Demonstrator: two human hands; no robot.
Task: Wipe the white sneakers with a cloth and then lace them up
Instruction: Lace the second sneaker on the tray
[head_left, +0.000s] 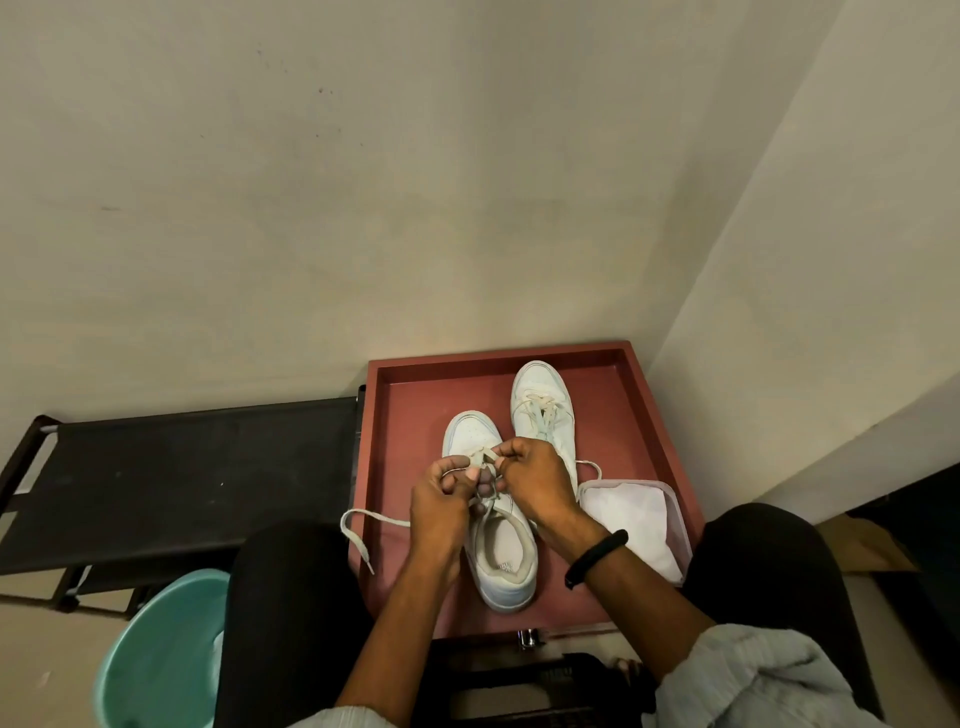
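Observation:
Two white sneakers stand on a red tray (410, 415). The near sneaker (501, 561) points away from me, and both hands work over its tongue. My left hand (441, 499) pinches its cream lace (358, 525), whose free end trails off the tray's left edge. My right hand (535, 480) pinches another part of the same lace at the eyelets. The far sneaker (543, 402) sits further back and to the right, laced, with a loose end by its heel. A white cloth (631, 519) lies folded at the tray's right side.
A black rack (182, 467) stands left of the tray. A teal bucket (156, 654) sits by my left knee. Walls close in behind and on the right. My knees flank the tray's near edge.

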